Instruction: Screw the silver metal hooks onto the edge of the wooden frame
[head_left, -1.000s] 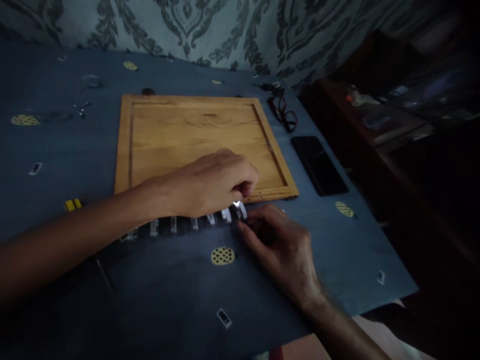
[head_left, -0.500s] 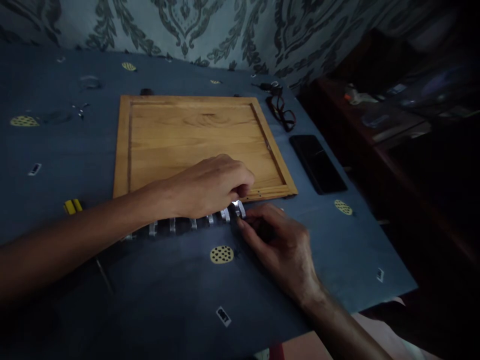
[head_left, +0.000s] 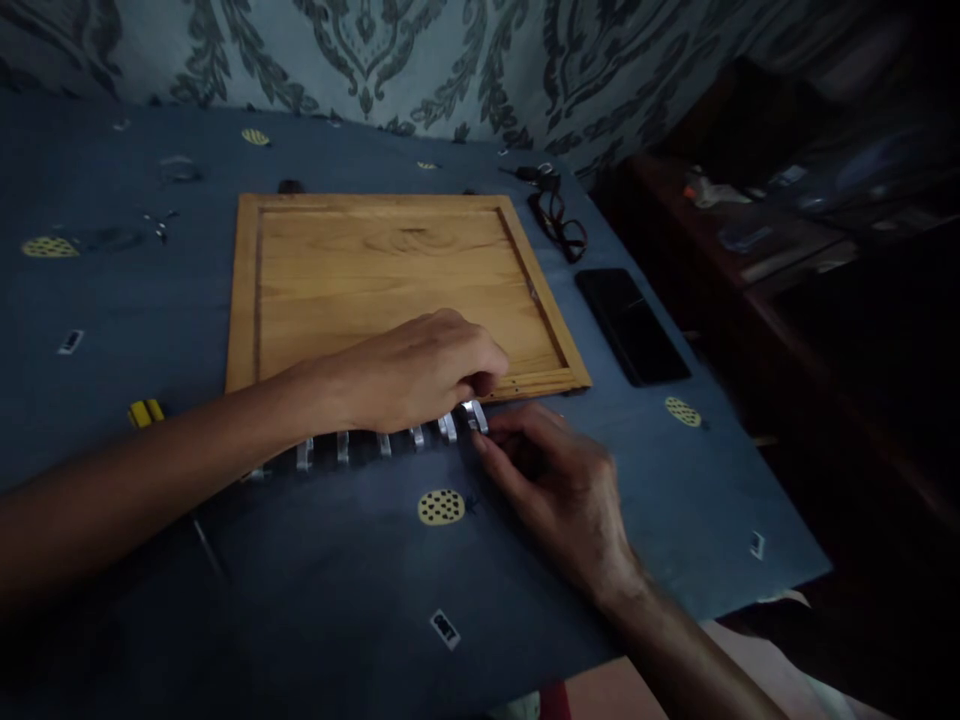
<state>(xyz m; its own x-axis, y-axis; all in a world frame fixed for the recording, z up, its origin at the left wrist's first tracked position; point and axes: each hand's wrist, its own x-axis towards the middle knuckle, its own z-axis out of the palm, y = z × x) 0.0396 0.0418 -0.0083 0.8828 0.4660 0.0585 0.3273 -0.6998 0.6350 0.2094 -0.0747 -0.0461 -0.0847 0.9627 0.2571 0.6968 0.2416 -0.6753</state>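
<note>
Metal pieces [head_left: 448,427]: shiny (a row) | right hand [head_left: 566,480]: pinching endmost | left hand [head_left: 424,370]: can't tell

1. Flat, rectangular framed wooden panel [head_left: 405,275]: honey-brown, with darker grain lines.
2. Smooth slate-blue tablecloth [head_left: 337,610]: scattered with yellow oval pineapple prints [head_left: 441,507], some with black spots, and small white rectangular prints [head_left: 445,630] bearing black lettering.
3. Small, curved metal pieces [head_left: 448,427] in a row: shiny silver.
4. Flat rectangular phone [head_left: 634,325]: plain black.
5. Stubby yellow handle [head_left: 139,414]: marked with a black stripe.
6. Pale grey-green wall covering [head_left: 420,60]: dark leafy scrollwork.
</note>
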